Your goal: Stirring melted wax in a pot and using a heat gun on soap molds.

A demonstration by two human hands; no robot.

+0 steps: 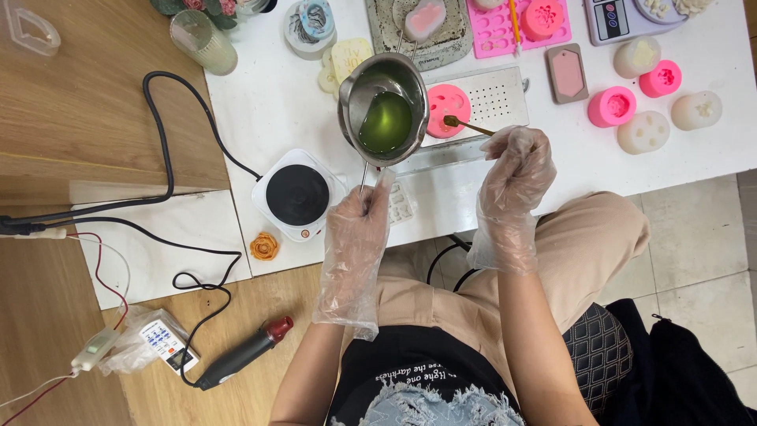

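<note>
My left hand (359, 229), in a clear plastic glove, grips the wire handle of a small steel melting pot (352, 99). The pot is lifted and tilted above the white table, and green liquid (385, 122) pools inside it. My right hand (516, 162), also gloved, holds a thin gold spoon (465, 124) whose bowl points toward the pot's rim. Just behind the spoon sits a round pink mould (448, 104) on a white perforated tray (498, 96).
A small white hot plate (296, 194) with a black top stands left of my left hand, its black cable running off left. Pink and white moulds (644, 132), a scale (619, 20), an orange wax rose (264, 246) and a black heat tool (240, 356) lie around.
</note>
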